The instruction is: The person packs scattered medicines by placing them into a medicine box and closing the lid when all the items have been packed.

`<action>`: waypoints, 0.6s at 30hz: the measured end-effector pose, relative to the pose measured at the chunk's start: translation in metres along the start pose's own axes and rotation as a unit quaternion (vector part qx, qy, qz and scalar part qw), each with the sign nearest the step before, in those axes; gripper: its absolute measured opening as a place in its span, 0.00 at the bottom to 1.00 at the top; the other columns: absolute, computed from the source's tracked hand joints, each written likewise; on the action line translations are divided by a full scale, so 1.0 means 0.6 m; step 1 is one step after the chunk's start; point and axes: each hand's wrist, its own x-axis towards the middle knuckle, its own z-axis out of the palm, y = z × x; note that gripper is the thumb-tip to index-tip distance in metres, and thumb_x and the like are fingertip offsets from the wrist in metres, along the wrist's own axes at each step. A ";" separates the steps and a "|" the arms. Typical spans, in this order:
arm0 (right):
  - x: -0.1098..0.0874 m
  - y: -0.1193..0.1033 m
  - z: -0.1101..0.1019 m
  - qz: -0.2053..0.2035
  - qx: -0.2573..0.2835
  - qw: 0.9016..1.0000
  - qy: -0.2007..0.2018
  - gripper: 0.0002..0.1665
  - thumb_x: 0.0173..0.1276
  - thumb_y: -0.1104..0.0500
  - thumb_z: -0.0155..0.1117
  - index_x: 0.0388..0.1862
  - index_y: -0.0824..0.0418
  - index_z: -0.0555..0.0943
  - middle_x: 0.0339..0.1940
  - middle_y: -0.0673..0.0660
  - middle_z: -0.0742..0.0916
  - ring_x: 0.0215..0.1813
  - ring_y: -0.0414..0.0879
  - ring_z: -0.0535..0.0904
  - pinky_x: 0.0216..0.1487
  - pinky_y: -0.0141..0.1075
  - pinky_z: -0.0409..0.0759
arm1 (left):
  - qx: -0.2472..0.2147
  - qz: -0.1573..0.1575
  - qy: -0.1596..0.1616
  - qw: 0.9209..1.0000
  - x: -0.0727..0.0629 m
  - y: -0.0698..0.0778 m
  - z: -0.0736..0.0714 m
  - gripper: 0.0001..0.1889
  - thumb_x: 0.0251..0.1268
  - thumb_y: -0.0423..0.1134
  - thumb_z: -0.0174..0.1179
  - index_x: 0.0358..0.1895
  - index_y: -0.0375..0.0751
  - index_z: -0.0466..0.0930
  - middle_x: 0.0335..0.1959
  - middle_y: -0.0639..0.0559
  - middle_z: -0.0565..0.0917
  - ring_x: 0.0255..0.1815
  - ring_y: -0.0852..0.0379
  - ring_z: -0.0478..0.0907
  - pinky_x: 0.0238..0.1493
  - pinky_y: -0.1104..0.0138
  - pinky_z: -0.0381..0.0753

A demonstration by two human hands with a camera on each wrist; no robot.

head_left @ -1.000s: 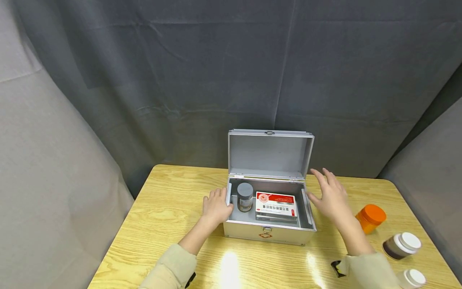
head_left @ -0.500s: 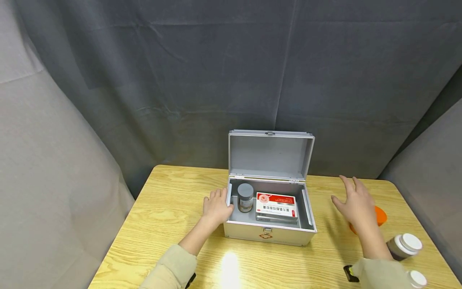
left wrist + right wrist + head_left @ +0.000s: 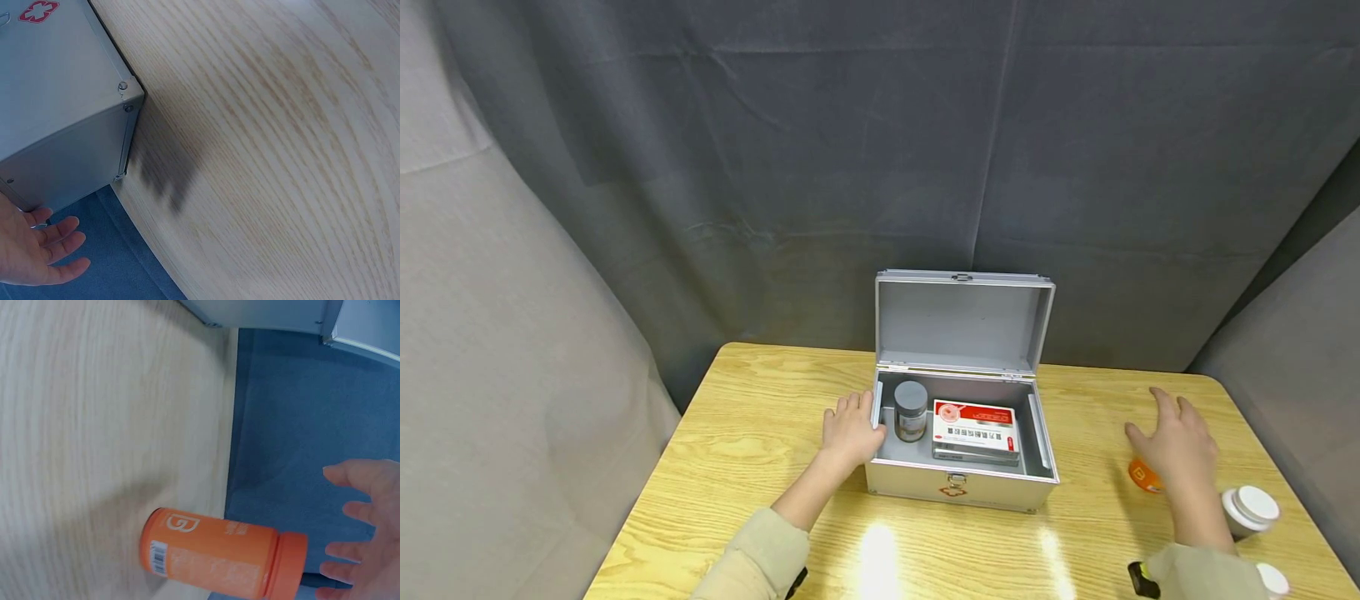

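- The orange bottle [image 3: 212, 553] stands on the table [image 3: 752, 433], right of the metal case and well apart from it; in the head view the hand covers its lid.
- The right hand [image 3: 1183, 446] is over the bottle, fingers spread wide and holding nothing; the right wrist view shows a gap between fingertips and lid.
- The left hand [image 3: 850, 435] is at the left rim of the metal case [image 3: 910, 481], thumb over the edge, other fingers loosely extended outside; how firmly it presses is hard to tell.
- The case lid [image 3: 962, 325] stands open.
- Inside, a grey-lidded jar [image 3: 911, 412] stands on the left, beside a red and white carton [image 3: 973, 425] lying flat.
- Near the right forearm are a white-lidded dark jar [image 3: 1251, 508] and another white lid [image 3: 1273, 579], partly hidden by the sleeve.
- Dark cloth [image 3: 850, 167] hangs behind.
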 end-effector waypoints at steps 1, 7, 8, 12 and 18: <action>-0.001 0.003 0.000 0.008 0.003 1.000 -0.003 0.42 0.61 0.51 0.57 0.68 0.67 0.52 0.62 0.82 0.56 0.58 0.79 0.53 0.47 0.69 0.57 | 0.000 0.000 -0.001 1.000 0.000 0.000 0.000 0.31 0.56 0.51 0.51 0.62 0.42 0.62 0.56 0.43 0.71 0.58 0.45 0.65 0.51 0.50 0.65; -0.010 0.013 -0.001 0.058 0.024 0.998 -0.020 0.43 0.63 0.50 0.55 0.69 0.68 0.50 0.61 0.82 0.56 0.56 0.79 0.54 0.45 0.68 0.57 | 0.005 0.000 -0.001 1.000 -0.001 0.001 -0.002 0.30 0.56 0.51 0.51 0.62 0.42 0.63 0.56 0.43 0.71 0.57 0.45 0.65 0.51 0.50 0.65; -0.010 0.014 -0.002 0.065 0.026 0.997 -0.024 0.43 0.63 0.50 0.54 0.69 0.68 0.50 0.61 0.82 0.56 0.56 0.79 0.54 0.45 0.68 0.58 | 0.005 0.000 -0.001 1.000 -0.002 0.001 -0.002 0.30 0.56 0.51 0.51 0.62 0.42 0.63 0.56 0.43 0.71 0.57 0.45 0.65 0.51 0.50 0.65; -0.011 0.018 -0.003 0.089 0.026 0.995 -0.044 0.44 0.64 0.48 0.53 0.69 0.68 0.48 0.60 0.82 0.56 0.55 0.79 0.54 0.44 0.67 0.59 | 0.003 0.000 -0.003 1.000 -0.002 0.001 -0.002 0.30 0.56 0.51 0.51 0.62 0.42 0.62 0.56 0.43 0.71 0.58 0.45 0.65 0.52 0.50 0.65; -0.010 0.027 0.001 0.109 0.030 0.992 -0.059 0.45 0.64 0.49 0.52 0.69 0.69 0.47 0.58 0.83 0.56 0.54 0.78 0.55 0.44 0.65 0.62 | 0.002 0.001 -0.002 1.000 -0.001 0.000 -0.001 0.30 0.56 0.51 0.51 0.62 0.42 0.62 0.56 0.43 0.71 0.58 0.44 0.65 0.52 0.49 0.65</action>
